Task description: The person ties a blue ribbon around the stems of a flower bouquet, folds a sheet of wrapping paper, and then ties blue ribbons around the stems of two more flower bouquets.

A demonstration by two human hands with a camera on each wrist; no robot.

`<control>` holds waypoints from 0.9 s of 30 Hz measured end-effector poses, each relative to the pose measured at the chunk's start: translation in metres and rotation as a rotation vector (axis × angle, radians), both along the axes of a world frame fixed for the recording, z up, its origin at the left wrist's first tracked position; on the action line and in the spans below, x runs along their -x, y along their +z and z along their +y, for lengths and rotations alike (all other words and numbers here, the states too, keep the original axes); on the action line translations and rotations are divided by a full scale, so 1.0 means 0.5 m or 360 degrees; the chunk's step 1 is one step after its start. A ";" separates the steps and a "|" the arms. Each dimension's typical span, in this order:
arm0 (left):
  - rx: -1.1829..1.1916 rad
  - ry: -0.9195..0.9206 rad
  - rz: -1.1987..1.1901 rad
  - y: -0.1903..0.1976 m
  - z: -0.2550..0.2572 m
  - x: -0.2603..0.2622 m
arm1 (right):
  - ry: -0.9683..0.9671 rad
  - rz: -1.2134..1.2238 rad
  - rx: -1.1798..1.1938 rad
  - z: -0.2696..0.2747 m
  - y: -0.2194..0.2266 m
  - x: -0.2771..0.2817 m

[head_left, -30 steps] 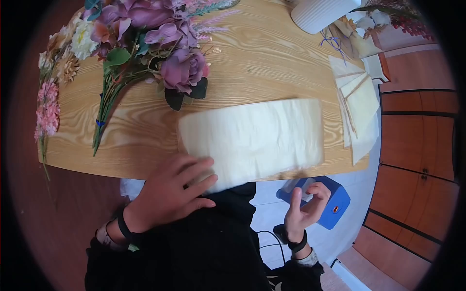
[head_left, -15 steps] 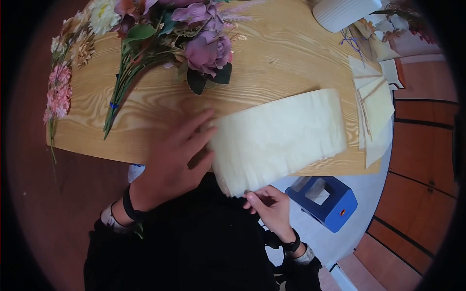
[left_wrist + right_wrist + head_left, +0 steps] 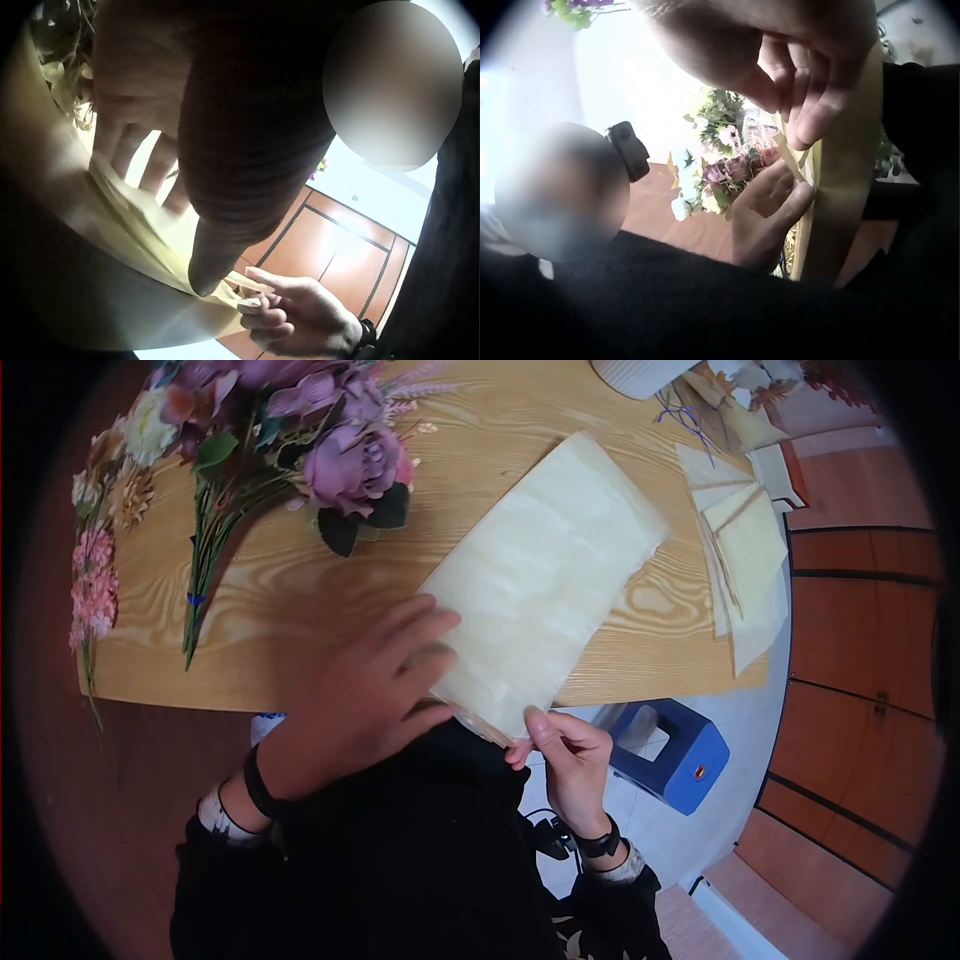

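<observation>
A stack of cream wrapping paper (image 3: 550,560) lies slanted on the wooden table, its near corner past the front edge. The right hand (image 3: 575,765) pinches that corner between thumb and fingers. At the paper's left edge is the left hand (image 3: 375,695), fingers spread and slightly bent, touching the edge. In the left wrist view the left hand (image 3: 150,112) lies along the paper (image 3: 142,225), thumb near the right hand (image 3: 304,315). The right wrist view has the right hand (image 3: 802,75) at the paper's layered corner (image 3: 802,161), opposite the left hand (image 3: 769,214).
A purple bouquet (image 3: 350,470) with tied stems lies on the table's left, beside pink flowers (image 3: 95,590). Folded cream sheets (image 3: 745,550) lie at the right, and a white ribbed vase (image 3: 640,372) at the back. A blue box (image 3: 680,755) stands below the table edge.
The paper has turned from lying crosswise to pointing away at a slant. The right hand came from beyond the table edge and took hold of its near corner; the left hand stayed at its left side.
</observation>
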State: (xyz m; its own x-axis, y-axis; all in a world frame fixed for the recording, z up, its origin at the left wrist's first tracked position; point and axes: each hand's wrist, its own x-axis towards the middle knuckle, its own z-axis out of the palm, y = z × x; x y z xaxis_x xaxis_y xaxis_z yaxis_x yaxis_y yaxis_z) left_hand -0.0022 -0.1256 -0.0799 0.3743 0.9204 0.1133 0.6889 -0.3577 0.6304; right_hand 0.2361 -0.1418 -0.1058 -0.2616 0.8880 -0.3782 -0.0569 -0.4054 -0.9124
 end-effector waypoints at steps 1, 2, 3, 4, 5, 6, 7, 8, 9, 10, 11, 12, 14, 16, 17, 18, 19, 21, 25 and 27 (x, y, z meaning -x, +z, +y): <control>-0.0018 0.0019 -0.0001 0.004 0.002 -0.013 | -0.0015 -0.0001 -0.0010 0.002 0.000 -0.001; -0.0035 0.0037 -0.0002 0.008 0.004 -0.024 | -0.0020 -0.0167 -0.0245 0.004 0.001 -0.003; -0.0044 0.0018 -0.0005 0.010 0.008 -0.034 | -0.0028 -0.0337 -0.0477 0.005 0.002 -0.006; -0.0110 0.0003 0.0018 0.011 0.013 -0.043 | -0.0050 -0.0343 -0.0486 0.005 0.008 -0.008; -0.0177 -0.0015 0.0039 0.013 0.018 -0.051 | -0.0062 -0.0455 -0.0632 0.005 0.018 -0.009; -0.0191 -0.0042 0.0034 0.008 0.019 -0.056 | -0.0077 -0.0570 -0.0777 0.006 0.025 -0.011; -0.0240 -0.0033 0.0061 -0.002 0.019 -0.060 | -0.0106 -0.0580 -0.0788 0.008 0.027 -0.013; -0.0289 -0.0021 0.0087 -0.009 0.020 -0.066 | -0.0137 -0.0504 -0.0970 0.012 0.028 -0.014; -0.0304 -0.0046 0.0083 -0.011 0.023 -0.073 | -0.0165 -0.0427 -0.1151 0.015 0.029 -0.017; -0.0259 0.0026 -0.0078 -0.011 0.025 -0.079 | -0.0191 -0.0435 -0.1162 0.015 0.031 -0.022; -0.0211 0.0097 -0.0235 -0.009 0.028 -0.084 | -0.0258 -0.0420 -0.1140 0.015 0.032 -0.028; -0.0226 0.0072 -0.0231 0.004 0.028 -0.085 | -0.0323 -0.0402 -0.1120 0.014 0.032 -0.031; 0.0565 0.0596 -0.0616 0.040 0.025 -0.087 | -0.0475 -0.0509 -0.1112 0.007 0.014 -0.038; 0.0577 0.0708 -0.0802 0.011 0.017 -0.074 | -0.0865 -0.0355 -0.0712 0.001 -0.001 -0.047; 0.0601 0.0841 -0.0996 -0.003 0.015 -0.065 | -0.0859 -0.0382 -0.0719 0.000 -0.010 -0.057; 0.0587 0.0820 -0.0990 -0.009 0.015 -0.058 | -0.0880 -0.0375 -0.0732 0.001 -0.012 -0.061; 0.0588 0.0818 -0.0944 -0.012 0.015 -0.051 | -0.0908 -0.0241 -0.0566 0.003 -0.013 -0.063; 0.0575 0.0793 -0.0890 -0.013 0.022 -0.053 | -0.0925 -0.0110 -0.0428 0.006 -0.014 -0.059; 0.0714 0.0688 -0.1125 0.021 0.041 -0.076 | -0.0761 -0.0042 -0.0170 0.021 0.023 -0.062; 0.0655 0.0552 -0.0954 0.040 0.047 -0.074 | -0.0676 -0.0081 -0.0259 0.028 0.023 -0.063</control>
State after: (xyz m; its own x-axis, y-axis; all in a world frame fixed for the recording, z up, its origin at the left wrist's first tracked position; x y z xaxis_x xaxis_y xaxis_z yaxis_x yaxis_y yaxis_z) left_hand 0.0348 -0.1023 -0.0596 0.0426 0.9847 -0.1690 0.2210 0.1557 0.9628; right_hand 0.2674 -0.1279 -0.0944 0.1538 0.9615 -0.2275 -0.1406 -0.2066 -0.9683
